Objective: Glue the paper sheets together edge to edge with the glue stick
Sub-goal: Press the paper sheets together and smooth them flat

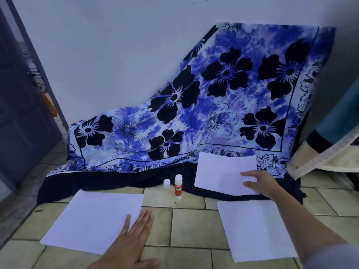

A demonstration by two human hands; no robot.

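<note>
The glue stick (178, 186) stood upright on the tiled floor (191, 226), mid-scene, its white cap (166, 184) just to its left; the left sheet (93, 220) and the right sheet (254, 230) lay flat nearer, well apart. The far sheet (221, 171) rested on the blue flowered cloth (213, 94) to the right of the stick; the right hand (258, 183) lay on its near right corner, fingers on top, any pinch impossible to tell. The left hand (132, 243) rested open, fingers straight, on the left sheet's near right corner.
</note>
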